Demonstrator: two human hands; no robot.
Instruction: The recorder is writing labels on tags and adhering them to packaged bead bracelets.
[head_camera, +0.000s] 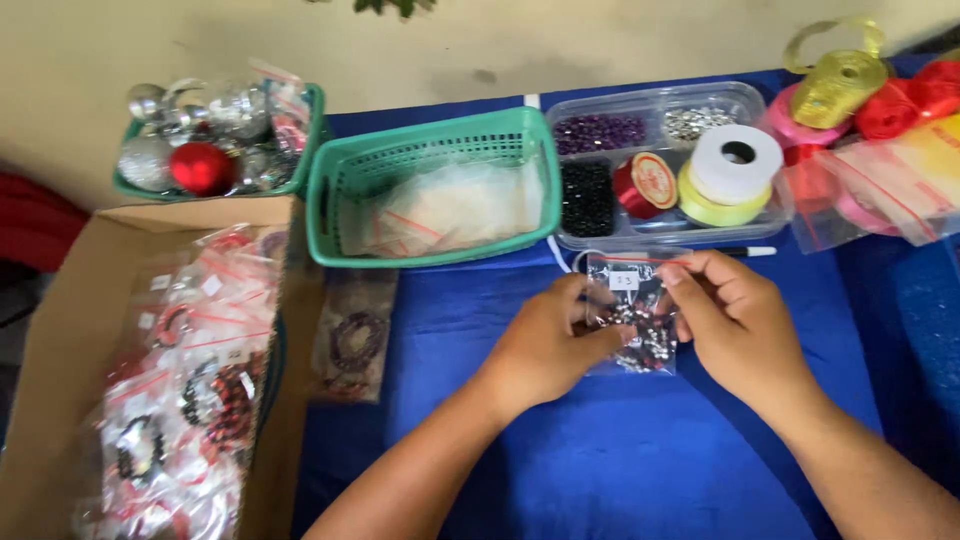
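A small clear zip bag (632, 318) of silver and dark beads lies on the blue-covered counter (600, 460), held between both hands near the middle of the view. The left hand (548, 345) pinches the bag's left edge, fingers closed on the plastic, and the right hand (735, 315) grips its upper right corner by the red seal strip, fingers likewise clamped on it. Just behind the bag a white pen (745, 251) lies along the front of a clear compartment box (660, 110) that holds purple, black and silver beads, a red spool (643, 184) and a white ribbon roll (738, 160) stacked on a yellow one. Left of that box stands a green basket (335, 200) with empty clear bags in it; a second green basket (130, 185) farther left carries silver and red baubles. A cardboard box (60, 330) at the left edge is full of bagged bracelets, and one such bag (355, 340) lies on the counter beside it. Gold, pink and red ribbons (850, 85) sit at the far right.
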